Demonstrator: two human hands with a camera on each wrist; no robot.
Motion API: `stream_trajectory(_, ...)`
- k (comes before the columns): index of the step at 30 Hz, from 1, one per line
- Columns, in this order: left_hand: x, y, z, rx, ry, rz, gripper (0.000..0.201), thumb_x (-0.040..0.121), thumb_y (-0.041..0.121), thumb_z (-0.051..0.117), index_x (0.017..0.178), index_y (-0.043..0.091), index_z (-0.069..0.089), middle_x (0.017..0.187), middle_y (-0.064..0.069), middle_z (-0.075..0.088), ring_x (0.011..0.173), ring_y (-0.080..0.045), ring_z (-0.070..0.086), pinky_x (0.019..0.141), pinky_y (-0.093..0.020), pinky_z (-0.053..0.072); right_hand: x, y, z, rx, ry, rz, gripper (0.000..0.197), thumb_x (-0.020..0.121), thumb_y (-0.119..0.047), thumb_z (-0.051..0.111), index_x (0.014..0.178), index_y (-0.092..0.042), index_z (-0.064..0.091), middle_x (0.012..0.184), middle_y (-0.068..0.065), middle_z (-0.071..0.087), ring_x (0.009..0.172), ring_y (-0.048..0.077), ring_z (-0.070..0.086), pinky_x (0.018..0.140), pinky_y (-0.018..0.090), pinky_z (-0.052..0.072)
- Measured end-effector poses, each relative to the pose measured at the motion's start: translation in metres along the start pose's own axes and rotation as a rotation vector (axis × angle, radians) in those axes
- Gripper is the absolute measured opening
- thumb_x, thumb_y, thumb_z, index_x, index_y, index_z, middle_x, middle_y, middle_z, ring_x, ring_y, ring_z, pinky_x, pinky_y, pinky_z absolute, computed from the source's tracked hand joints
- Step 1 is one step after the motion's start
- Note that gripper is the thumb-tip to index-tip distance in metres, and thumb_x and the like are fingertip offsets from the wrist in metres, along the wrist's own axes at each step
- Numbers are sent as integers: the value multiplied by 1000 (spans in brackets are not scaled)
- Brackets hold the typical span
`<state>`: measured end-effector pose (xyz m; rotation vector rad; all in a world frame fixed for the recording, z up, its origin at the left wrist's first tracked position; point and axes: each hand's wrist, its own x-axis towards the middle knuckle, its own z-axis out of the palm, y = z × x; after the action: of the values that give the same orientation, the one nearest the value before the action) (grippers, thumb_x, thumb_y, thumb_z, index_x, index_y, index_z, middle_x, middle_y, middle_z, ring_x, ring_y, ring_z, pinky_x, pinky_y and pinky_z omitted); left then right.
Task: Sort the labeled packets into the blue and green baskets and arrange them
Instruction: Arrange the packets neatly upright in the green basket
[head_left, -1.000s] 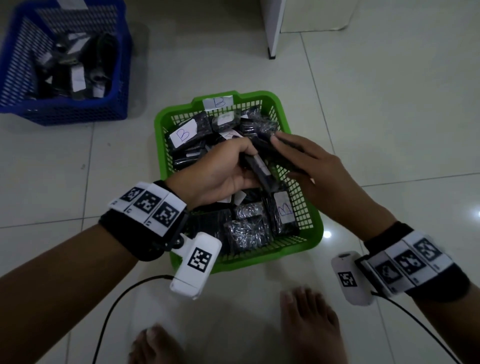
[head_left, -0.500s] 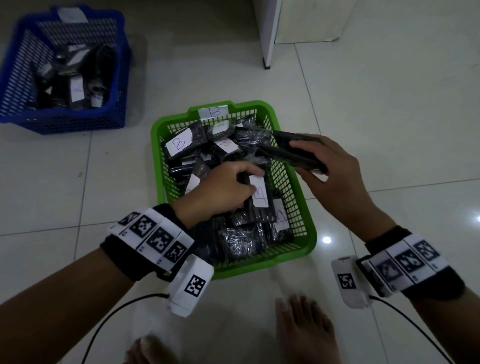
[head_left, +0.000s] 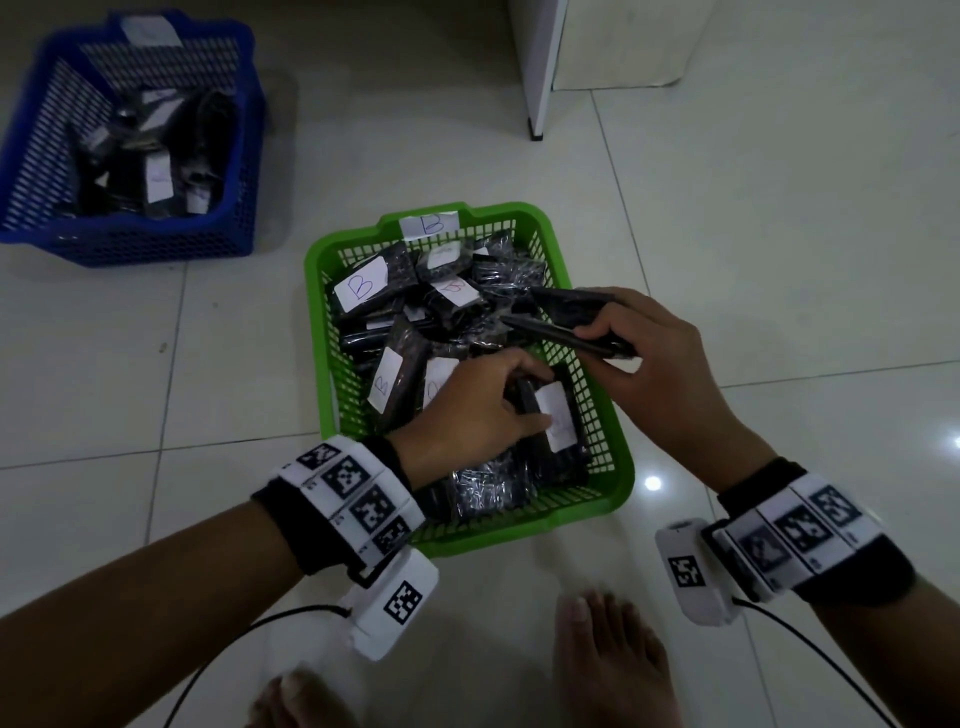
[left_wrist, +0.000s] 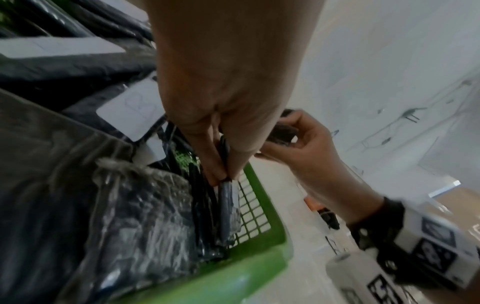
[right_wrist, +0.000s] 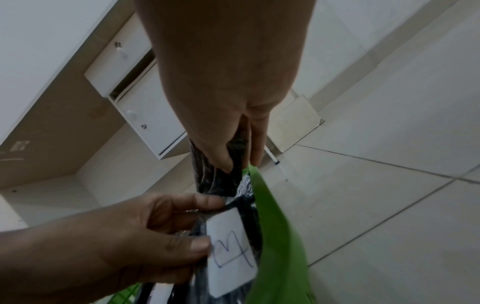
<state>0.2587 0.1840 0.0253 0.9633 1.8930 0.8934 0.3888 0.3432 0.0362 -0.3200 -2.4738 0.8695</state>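
1. Two hands, each holding one packet. The left hand (head_left: 470, 410) pinches the top edge of a labelled packet (head_left: 556, 415), standing on edge against the right wall of the green basket (head_left: 621, 470).
2. The right hand (head_left: 652, 358) has its fingers curled round a second dark packet (head_left: 569, 325), at about 1 o'clock from the left hand, over the basket's right rim; its long axis runs roughly 10 to 4 o'clock.
3. Loose packets marked B (head_left: 363, 286) lie at 11 o'clock from the left hand.
4. The blue basket (head_left: 130, 244) sits well apart at 10 o'clock; the left hand is nearer to it.
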Motion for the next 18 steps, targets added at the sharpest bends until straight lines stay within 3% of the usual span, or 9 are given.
stream_trajectory(2, 0, -1, 7, 114, 12, 80, 50, 86, 20, 81, 131, 18, 61, 122, 7, 65, 71, 8, 59, 67, -3, 43, -1, 0, -1, -7, -19, 6, 16, 79, 7, 74, 90, -3, 67, 122, 6, 65, 107, 15, 64, 89, 23, 54)
stream_trajectory(3, 2, -3, 9, 197, 0, 132, 50, 87, 22, 79, 134, 19, 61, 127, 2, 64, 81, 6, 60, 76, -8, 47, -2, 1, -1, -14, -23, 10, 16, 78, 6, 75, 89, -4, 68, 122, 5, 65, 107, 15, 65, 88, 25, 55)
stream_trajectory(6, 5, -10, 11, 431, -75, 276, 45, 92, 28, 73, 135, 21, 64, 138, -6, 58, 121, -19, 56, 108, -32, 43, -6, 2, -1, -34, -12, 24, 16, 77, 6, 76, 87, -5, 69, 122, 3, 66, 106, 13, 65, 86, 25, 55)
stream_trajectory(8, 8, -8, 1, 426, -58, 250, 27, 99, 29, 62, 122, 19, 71, 120, -5, 66, 106, -17, 62, 95, -33, 49, -8, 1, -1, -8, 19, 35, 17, 77, 9, 75, 88, -4, 69, 121, 4, 65, 106, 13, 64, 85, 21, 52)
stream_trajectory(10, 9, -1, -15, 294, 36, 142, 28, 106, 34, 48, 105, 18, 71, 85, -2, 69, 70, -13, 61, 67, -30, 47, -8, -3, -2, 18, 60, 28, 16, 78, 10, 74, 88, -1, 70, 122, 7, 65, 108, 14, 64, 85, 20, 52)
stream_trajectory(11, 9, 3, -23, 133, 50, 51, 29, 107, 36, 43, 106, 23, 69, 79, 1, 71, 65, -13, 61, 62, -29, 45, -7, -6, -2, 21, 73, 12, 14, 78, 9, 73, 88, 0, 70, 122, 9, 65, 108, 15, 64, 85, 22, 52)
stream_trajectory(14, 6, 17, -42, -522, -25, -216, 31, 107, 33, 39, 115, 20, 65, 95, -4, 78, 83, -24, 70, 68, -32, 53, -4, -16, 1, -14, 60, -61, 12, 79, 8, 75, 87, 1, 71, 124, 12, 64, 111, 20, 64, 86, 28, 55)
stream_trajectory(16, 3, 23, -46, -724, 5, -281, 26, 104, 28, 47, 115, 13, 66, 94, -9, 77, 82, -25, 72, 67, -32, 61, 1, -23, 2, -40, 15, -115, 19, 77, 2, 80, 94, -3, 73, 128, 12, 62, 116, 20, 62, 90, 31, 55)
stream_trajectory(18, 2, 22, -48, -800, 52, -286, 21, 100, 14, 57, 120, 12, 65, 95, -10, 74, 78, -18, 73, 66, -28, 62, 5, -32, 1, -36, -82, -154, 47, 72, -21, 88, 112, -5, 71, 136, 10, 57, 125, 19, 56, 100, 32, 50)
